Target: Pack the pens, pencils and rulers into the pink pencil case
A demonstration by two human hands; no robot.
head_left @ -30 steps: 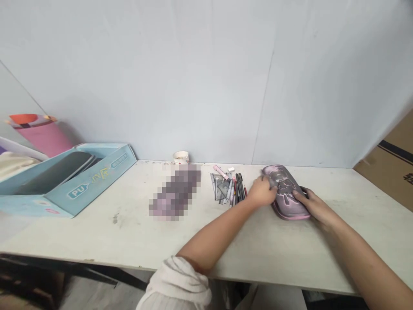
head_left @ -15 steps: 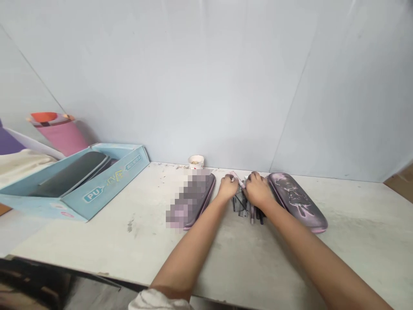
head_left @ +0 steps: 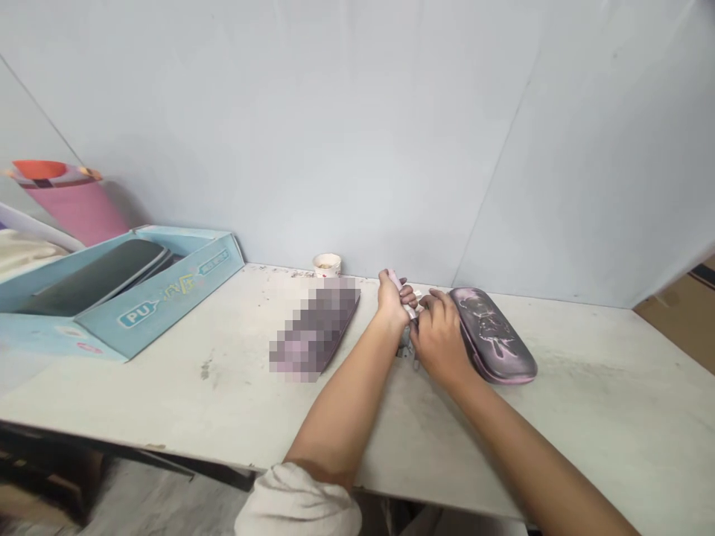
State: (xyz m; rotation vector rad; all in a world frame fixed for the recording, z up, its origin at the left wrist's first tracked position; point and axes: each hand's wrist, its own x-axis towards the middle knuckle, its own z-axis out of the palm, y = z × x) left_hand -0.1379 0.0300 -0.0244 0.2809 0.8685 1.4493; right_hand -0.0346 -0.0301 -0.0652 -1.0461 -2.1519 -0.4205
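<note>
A pale grey wall (head_left: 357,149) fills the background. Before it stands a worn, off-white table (head_left: 223,417), its surface marked with dark smudges. At the left of the table lies an open light-blue box (head_left: 167,305), lettered "PU" on its front wall; a dark grey case (head_left: 112,279) rests inside. At the far right edge, a brown carton (head_left: 675,316) is partly in view. Behind the blue box, a pink roll-shaped object (head_left: 78,212) with a red top leans near the wall.

Two pencil cases flank the hands: the right-hand case (head_left: 494,335), dark with a glossy pink raised figure, lies shut just beside the right hand; the left-hand case (head_left: 318,327), largely pixelated, lies to the left of the left hand.

The left hand (head_left: 394,301) is clenched around a slim pink pen (head_left: 394,278), which lies between the two pencil cases, its upper end projecting above the fist. The right hand (head_left: 441,335) is bent close against the left fingertips; whether its fingers grip anything cannot be told. A small white cup (head_left: 327,264) stands near the wall. Small grey pieces (head_left: 403,350), partly hidden, lie beneath the hands.
</note>
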